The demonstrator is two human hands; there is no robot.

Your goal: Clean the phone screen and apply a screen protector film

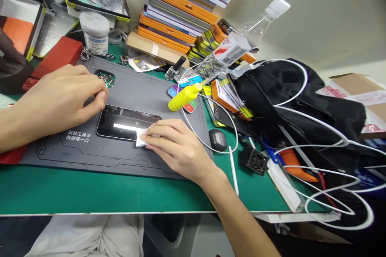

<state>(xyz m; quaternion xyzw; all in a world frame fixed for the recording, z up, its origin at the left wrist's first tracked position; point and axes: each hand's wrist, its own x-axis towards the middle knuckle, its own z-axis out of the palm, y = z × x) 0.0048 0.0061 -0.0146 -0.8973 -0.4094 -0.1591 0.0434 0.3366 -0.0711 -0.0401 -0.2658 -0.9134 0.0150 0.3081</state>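
Note:
A smartphone point(123, 119) with a dark, glossy screen lies face up on the grey work mat point(111, 160). My right hand point(181, 146) is closed on a folded white wipe point(140, 136), pressing it against the phone's lower right part and covering that end. Just beyond the phone's left end, my left hand point(66, 94) hovers over the mat with its fingers curled in. Its fingertips are partly hidden, so I cannot make out whether it holds anything. Small electronic parts point(106, 78) sit in a recess of the mat beside that hand.
A yellow dropper bottle point(184, 97) and a looping white cable point(224, 108) are right of the mat. A tilted plastic bottle point(232, 48) leans before stacked boxes point(177, 4). A white paste jar point(95, 34) and red case point(57, 58) stand left. A black cloth point(301, 96) fills the right.

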